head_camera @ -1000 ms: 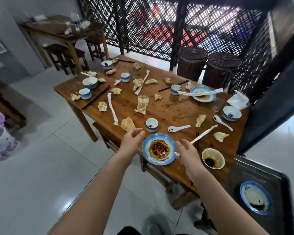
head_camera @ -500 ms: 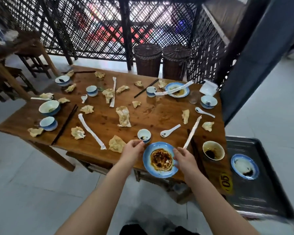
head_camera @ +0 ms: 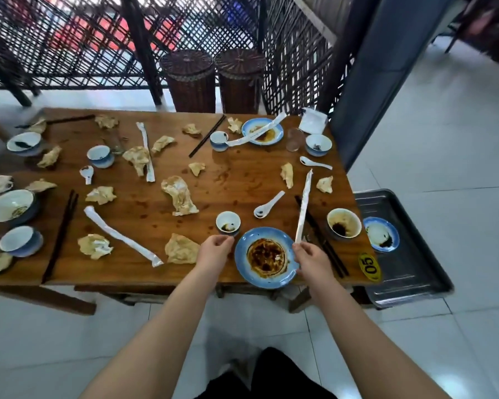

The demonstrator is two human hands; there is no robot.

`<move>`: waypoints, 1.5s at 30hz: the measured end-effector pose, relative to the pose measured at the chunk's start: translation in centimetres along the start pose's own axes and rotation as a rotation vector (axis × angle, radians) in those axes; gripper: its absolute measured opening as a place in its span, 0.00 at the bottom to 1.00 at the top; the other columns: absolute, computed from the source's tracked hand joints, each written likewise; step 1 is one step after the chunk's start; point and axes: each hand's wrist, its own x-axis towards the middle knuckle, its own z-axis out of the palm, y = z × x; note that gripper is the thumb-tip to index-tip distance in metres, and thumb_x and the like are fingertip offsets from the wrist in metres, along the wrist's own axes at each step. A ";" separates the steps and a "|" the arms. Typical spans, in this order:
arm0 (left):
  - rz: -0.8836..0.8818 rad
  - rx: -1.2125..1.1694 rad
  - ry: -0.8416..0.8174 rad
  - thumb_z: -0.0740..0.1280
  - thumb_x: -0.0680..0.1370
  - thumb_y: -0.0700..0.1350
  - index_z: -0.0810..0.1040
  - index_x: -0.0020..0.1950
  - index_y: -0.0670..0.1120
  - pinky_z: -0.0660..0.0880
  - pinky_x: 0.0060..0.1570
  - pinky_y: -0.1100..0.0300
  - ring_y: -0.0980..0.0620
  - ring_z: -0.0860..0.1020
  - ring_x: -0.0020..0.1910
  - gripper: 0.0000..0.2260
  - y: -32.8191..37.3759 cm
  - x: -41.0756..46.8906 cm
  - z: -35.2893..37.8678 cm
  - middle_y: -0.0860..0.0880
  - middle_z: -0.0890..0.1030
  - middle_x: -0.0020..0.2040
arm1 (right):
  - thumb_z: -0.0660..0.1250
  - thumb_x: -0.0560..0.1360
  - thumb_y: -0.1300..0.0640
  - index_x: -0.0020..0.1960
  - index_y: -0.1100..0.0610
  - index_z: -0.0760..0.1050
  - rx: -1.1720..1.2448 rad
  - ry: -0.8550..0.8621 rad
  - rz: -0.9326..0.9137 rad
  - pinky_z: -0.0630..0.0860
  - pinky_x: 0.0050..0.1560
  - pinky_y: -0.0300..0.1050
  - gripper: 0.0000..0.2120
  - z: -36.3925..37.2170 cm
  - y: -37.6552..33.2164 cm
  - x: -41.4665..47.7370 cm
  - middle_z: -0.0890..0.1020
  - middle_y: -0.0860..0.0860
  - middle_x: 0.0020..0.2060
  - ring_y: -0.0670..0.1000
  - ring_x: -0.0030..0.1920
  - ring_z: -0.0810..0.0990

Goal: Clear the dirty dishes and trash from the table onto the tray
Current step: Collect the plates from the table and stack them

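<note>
We looked first at the round blue plate (head_camera: 242,266) with sticky brown sauce in the middle. It sat at the near edge of the brown wooden table (head_camera: 242,180), poking a little over the side. Its right rim was hidden by the right hand (head_camera: 311,259). The left hand (head_camera: 215,251) was at the plate's left rim with its fingers curled. We could not tell if either hand really gripped the plate or only touched it.

Just behind the left hand stood a small white cup (head_camera: 228,223) with dark drops inside. A long white paper sleeve (head_camera: 303,208) reached down to the right hand's fingers, and we could not tell if they touched it. Dark chopsticks (head_camera: 320,234) lay under it. A cream bowl with dark sauce (head_camera: 344,224) stood to the right.

A crumpled tan napkin (head_camera: 182,249) lay near the left hand.

Past the table's right end sat a dark metal tray (head_camera: 409,254), partly hidden by the table. A second blue plate (head_camera: 381,234) lay on it.
</note>
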 end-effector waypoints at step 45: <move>-0.204 -0.061 0.025 0.68 0.78 0.44 0.77 0.64 0.41 0.75 0.62 0.47 0.46 0.78 0.58 0.16 -5.4 3.2 1.1 0.46 0.80 0.57 | 0.66 0.78 0.55 0.63 0.60 0.73 0.059 0.066 0.190 0.80 0.54 0.53 0.15 2.0 5.0 4.4 0.80 0.53 0.50 0.53 0.50 0.80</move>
